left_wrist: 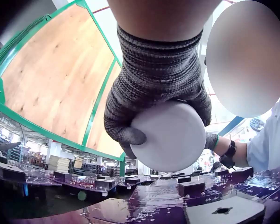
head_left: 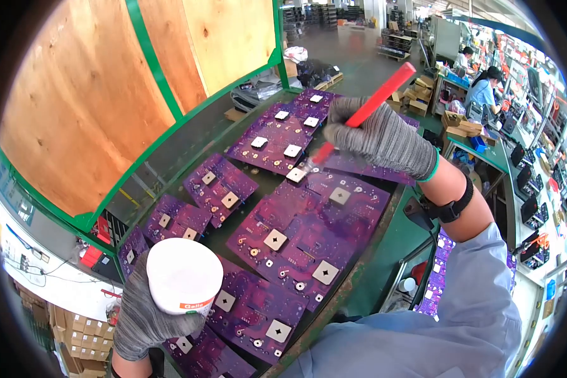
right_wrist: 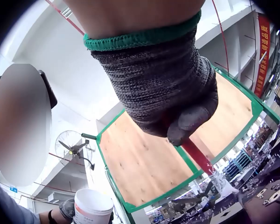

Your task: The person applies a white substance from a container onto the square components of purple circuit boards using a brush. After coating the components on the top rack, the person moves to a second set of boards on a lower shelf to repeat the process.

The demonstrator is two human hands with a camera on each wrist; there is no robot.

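Observation:
My gloved left hand (head_left: 138,318) grips a white plastic tub (head_left: 186,274) round its side, held over the near end of the circuit boards. White shows inside it; in the left wrist view its round base (left_wrist: 170,137) faces the camera. The right hand (head_left: 390,138), in a grey knit glove, holds a red-handled brush (head_left: 384,94) on a slant. Its bristles (right_wrist: 223,184) are coated white and reach down at a pale square block (head_left: 296,174) on a purple circuit board (head_left: 309,220). More purple boards with similar square blocks lie around it.
The boards overlap on a green-edged workbench (head_left: 368,264). A wooden panel in a green frame (head_left: 82,107) stands upright along the left. Below the right arm lie more purple boards (head_left: 444,264). Two people work at benches at the far right, near cardboard boxes (head_left: 419,94).

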